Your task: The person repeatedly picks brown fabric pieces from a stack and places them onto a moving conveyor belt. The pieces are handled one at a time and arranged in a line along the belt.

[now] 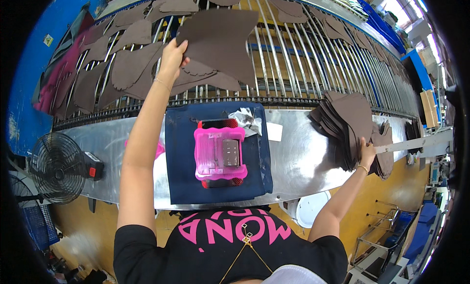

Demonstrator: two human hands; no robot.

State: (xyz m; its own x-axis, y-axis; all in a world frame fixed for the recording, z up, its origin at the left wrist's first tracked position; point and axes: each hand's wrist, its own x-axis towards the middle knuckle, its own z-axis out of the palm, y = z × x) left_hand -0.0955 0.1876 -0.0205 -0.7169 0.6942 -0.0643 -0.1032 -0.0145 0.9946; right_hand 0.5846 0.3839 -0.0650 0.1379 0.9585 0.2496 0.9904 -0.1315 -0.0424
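Above the roller conveyor, my left hand (pixel 172 59) pinches the left edge of a large dark brown cut sheet piece (pixel 220 39). More pieces like it lie on the rollers beneath and around it. Far to the right, my right hand (pixel 367 155) is closed at the lower right edge of a fanned stack of brown cut pieces (pixel 350 115) on the metal table. Part of its fingers is hidden against the stack. A smaller bundle of brown pieces (pixel 384 147) hangs over the table edge beside that hand.
A pink and red holder with a dark device (pixel 219 154) sits on a navy mat (pixel 183 186) before me. Crumpled silver foil (pixel 247 121) lies at its corner. A black fan (pixel 58 167) stands left. A pale bar (pixel 416 143) reaches in at right. The metal table (pixel 293 173) borders the conveyor (pixel 279 63).
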